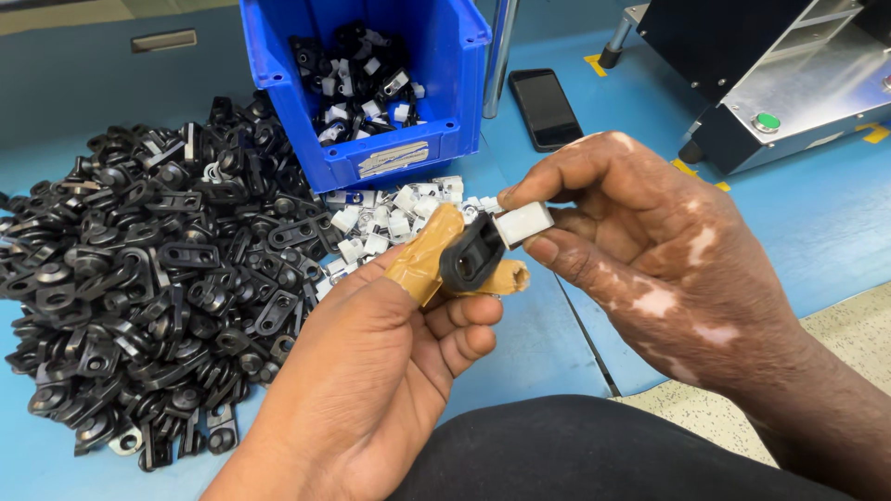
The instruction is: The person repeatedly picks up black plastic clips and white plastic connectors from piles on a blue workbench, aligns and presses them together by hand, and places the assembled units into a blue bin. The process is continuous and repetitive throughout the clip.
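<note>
My left hand pinches a black plastic clip between thumb and forefinger, both wrapped in tan tape. My right hand holds a small white plastic block by its fingertips, pressed against the upper end of the black clip. Both hands hover above the blue table, just right of the parts piles.
A big heap of black clips covers the left of the blue table. Small white blocks lie before a blue bin of assembled parts. A black phone and a metal machine with a green button sit behind.
</note>
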